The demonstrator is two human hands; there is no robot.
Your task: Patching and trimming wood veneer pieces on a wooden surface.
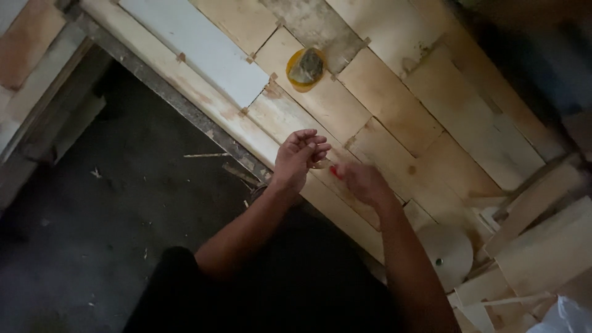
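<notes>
1. Nearest the camera, the person's two bare forearms reach up from a dark lap toward a desk [394, 105] made of pale wooden boards laid edge to edge.
2. The left hand [298, 157] is raised palm-up over the desk's near edge, its fingers [314, 143] curled loosely inward; whether they hold anything cannot be told.
3. The right hand [365, 182] sits just beside it, blurred, fingers closed around a small red object [333, 171] that peeks out between the two hands; its kind is too unclear to name.
4. Right of the right forearm lies a round wooden disc [450, 250] with a dark dot near its middle, among loose wooden offcuts [542, 246].
5. Left of the arms is a dark floor [111, 203] scattered with splinters.
6. Farther up the desk, a grey stone [306, 66] rests in a yellow ring [291, 69], well apart from both hands.
7. Beyond it, a white board [203, 49] lies along the desk.
</notes>
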